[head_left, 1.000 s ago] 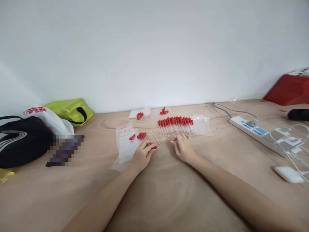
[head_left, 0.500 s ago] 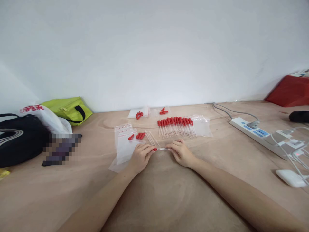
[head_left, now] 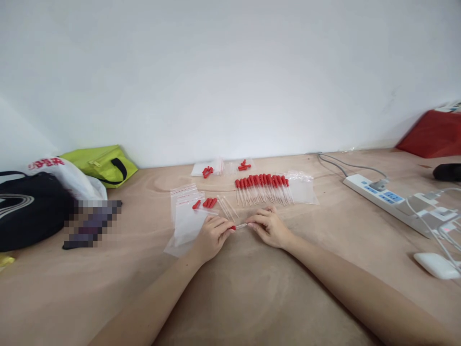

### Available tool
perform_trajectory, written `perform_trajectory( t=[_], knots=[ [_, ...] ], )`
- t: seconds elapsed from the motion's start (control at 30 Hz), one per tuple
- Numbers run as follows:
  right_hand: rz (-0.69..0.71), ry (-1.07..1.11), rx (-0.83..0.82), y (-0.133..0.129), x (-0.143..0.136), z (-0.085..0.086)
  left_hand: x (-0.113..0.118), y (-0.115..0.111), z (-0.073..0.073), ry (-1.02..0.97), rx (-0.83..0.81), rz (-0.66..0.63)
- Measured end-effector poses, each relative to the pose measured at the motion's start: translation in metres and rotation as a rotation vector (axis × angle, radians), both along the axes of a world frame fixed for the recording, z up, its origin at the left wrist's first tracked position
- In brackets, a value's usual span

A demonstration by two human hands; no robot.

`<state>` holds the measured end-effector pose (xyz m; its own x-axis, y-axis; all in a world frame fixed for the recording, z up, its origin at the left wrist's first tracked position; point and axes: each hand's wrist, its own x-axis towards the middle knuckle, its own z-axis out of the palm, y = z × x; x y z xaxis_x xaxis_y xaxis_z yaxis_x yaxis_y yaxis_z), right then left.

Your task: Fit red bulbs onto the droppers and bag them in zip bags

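Observation:
Between thumb and fingers, my left hand (head_left: 214,236) pinches a red rubber dropper bulb (head_left: 233,227). A clear dropper tube (head_left: 241,225) runs from the bulb to my right hand (head_left: 269,227), whose closed fingers grip its other end. How deep the tube sits in the bulb cannot be made out. Just beyond the hands lie several loose clear tubes (head_left: 226,207) and a few loose red bulbs (head_left: 210,203). Behind my right hand is a row of droppers with red bulbs (head_left: 262,187), side by side, bulbs pointing away from me.
Zip-lock plastic bags (head_left: 189,221) lie left of the hands; another bag (head_left: 302,187) is by the dropper row. More red bulbs (head_left: 244,166) rest near the wall. A power strip (head_left: 389,202) with cables and a white charger (head_left: 435,265) are right; bags (head_left: 36,211) stand left.
My hands have drawn slightly closer together, and less of the tube shows between them. The left hand has shifted a little right and down with the bulb.

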<state>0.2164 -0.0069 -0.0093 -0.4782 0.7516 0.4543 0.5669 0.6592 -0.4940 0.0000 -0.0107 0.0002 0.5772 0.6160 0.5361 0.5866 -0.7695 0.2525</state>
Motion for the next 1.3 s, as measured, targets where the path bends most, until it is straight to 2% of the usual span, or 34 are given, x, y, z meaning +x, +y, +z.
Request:
perform_trajectory(
  t=[0.17, 0.5, 0.8, 1.07, 1.2, 1.3],
  knots=[
    [0.0, -0.065, 0.02, 0.002, 0.0, 0.0, 0.001, -0.002, 0.001, 0.041, 0.005, -0.002],
    [-0.105, -0.173, 0.172, -0.002, -0.006, -0.003, 0.001, 0.001, -0.002, 0.076, 0.023, 0.039],
    [-0.064, -0.178, 0.3, -0.005, -0.012, -0.005, 0.004, -0.001, 0.005, 0.149, 0.081, -0.014],
    [-0.048, -0.132, 0.24, -0.008, -0.019, -0.005, 0.008, -0.003, 0.007, 0.147, 0.114, -0.003],
    [-0.048, -0.191, 0.227, -0.005, -0.02, 0.002, 0.005, 0.001, 0.01, 0.152, 0.128, 0.042],
    [-0.049, -0.268, 0.265, -0.002, -0.019, 0.008, 0.0, 0.004, 0.01, 0.165, 0.119, 0.133]
  ],
)
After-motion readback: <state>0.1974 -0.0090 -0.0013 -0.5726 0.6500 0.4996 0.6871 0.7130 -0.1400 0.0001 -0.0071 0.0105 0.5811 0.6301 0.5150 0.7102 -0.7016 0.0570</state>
